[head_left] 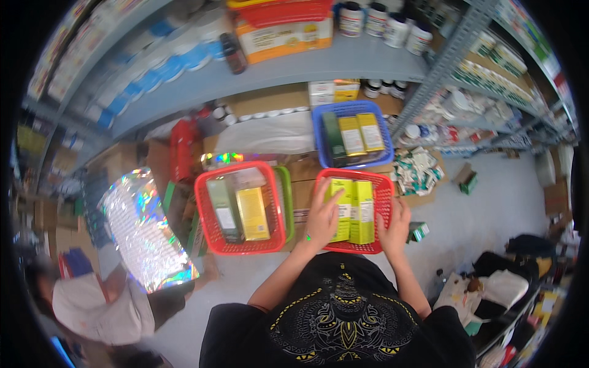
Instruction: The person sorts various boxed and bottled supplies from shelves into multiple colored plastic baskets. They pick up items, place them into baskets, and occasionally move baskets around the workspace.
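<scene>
Left hand (323, 211) flat, fingers spread, on yellow-green cardboard boxes (353, 210) standing in the red plastic mesh basket (385, 191) dead centre. Right hand (396, 226) curled over the basket's right rim, gripping it. Similar red basket (208, 211) just to the left, blue one (320, 132) behind.

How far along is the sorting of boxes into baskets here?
Done: the blue basket and the left red basket each hold boxes. In hand: the left hand rests on yellow-green boxes in the right red basket; the right hand holds its rim. Left: loose packets on the floor.
</scene>
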Demonstrator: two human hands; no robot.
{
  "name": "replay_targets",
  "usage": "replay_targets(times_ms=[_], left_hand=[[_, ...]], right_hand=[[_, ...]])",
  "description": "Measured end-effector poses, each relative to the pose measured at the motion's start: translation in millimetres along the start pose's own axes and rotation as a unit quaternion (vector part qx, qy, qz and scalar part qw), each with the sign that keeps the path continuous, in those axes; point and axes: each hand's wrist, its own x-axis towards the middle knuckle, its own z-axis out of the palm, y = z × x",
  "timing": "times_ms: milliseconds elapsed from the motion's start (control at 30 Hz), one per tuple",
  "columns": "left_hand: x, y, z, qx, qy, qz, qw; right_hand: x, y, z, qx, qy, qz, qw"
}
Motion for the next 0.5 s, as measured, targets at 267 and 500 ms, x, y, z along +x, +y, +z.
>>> replay_targets(times_ms=[267,500], left_hand=[[-30,39,-90,0.075,0.153,-0.068,0.983],[-45,39,-77,0.013,0.073,-0.083,0.994]], right_hand=[[-20,73,39,0.201,-0.115,0.141,0.963],[19,65,49,0.092,-0.236,0.044,0.966]])
